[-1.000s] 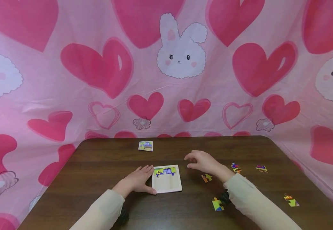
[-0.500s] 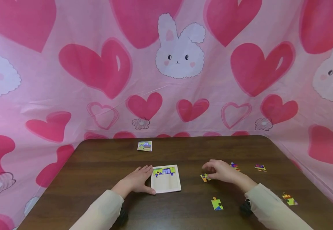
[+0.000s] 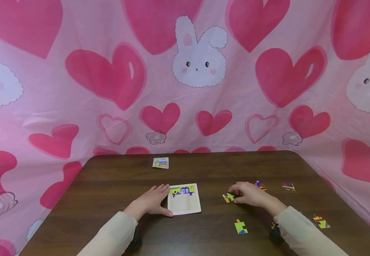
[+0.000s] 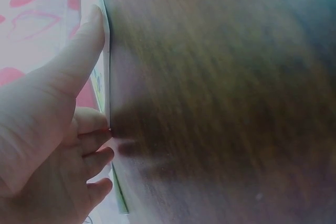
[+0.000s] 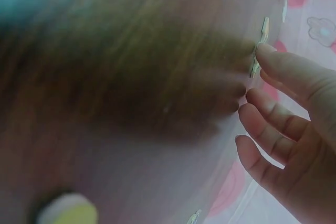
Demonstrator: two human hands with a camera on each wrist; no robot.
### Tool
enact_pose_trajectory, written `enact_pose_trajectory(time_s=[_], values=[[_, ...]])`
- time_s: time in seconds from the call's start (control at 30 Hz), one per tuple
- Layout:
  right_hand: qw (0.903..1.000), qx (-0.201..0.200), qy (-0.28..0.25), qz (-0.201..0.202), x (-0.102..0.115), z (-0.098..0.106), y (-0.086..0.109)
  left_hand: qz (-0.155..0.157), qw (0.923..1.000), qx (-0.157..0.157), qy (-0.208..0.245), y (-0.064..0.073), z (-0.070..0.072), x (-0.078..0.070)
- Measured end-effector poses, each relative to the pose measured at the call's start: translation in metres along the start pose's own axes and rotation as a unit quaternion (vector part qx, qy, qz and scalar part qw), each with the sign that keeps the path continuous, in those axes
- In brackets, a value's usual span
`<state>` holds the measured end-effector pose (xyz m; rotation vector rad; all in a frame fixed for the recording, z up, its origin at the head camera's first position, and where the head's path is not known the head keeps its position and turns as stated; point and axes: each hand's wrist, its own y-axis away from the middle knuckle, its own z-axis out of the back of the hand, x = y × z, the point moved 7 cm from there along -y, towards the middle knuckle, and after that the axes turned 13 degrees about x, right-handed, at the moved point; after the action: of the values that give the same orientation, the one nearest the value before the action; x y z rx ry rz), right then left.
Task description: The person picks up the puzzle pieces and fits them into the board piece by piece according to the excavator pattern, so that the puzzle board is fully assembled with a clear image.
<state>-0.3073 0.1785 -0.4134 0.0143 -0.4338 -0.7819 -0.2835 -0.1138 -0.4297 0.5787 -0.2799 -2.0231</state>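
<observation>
My left hand rests with spread fingers along the left side of a pale wooden puzzle tray; in the left wrist view its thumb lies at the tray's edge. A strip of green and blue picture pieces fills the tray's far part. To the tray's right, my right hand pinches the right side of a green and orange puzzle piece low at the table. In the right wrist view the thumb touches that piece, the other fingers loosely bent.
A picture card lies near the table's far edge. Loose puzzle pieces lie around the right arm: a green one in front, a purple one at far right, another at near right. A heart-print curtain hangs behind the table.
My right hand has moved right and down from beside the tray to the green and orange piece, its fingers closing at it. The left hand and tray keep their place.
</observation>
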Motion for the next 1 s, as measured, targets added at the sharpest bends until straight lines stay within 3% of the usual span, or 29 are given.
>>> enact_pose_trajectory(time_s=[1.0], values=[[0.9997, 0.008, -0.021, -0.001, -0.0091, -0.0013, -0.0085, 0.011, 0.9999, 0.006, 0.002, -0.0024, -0.0012, 0.0043]])
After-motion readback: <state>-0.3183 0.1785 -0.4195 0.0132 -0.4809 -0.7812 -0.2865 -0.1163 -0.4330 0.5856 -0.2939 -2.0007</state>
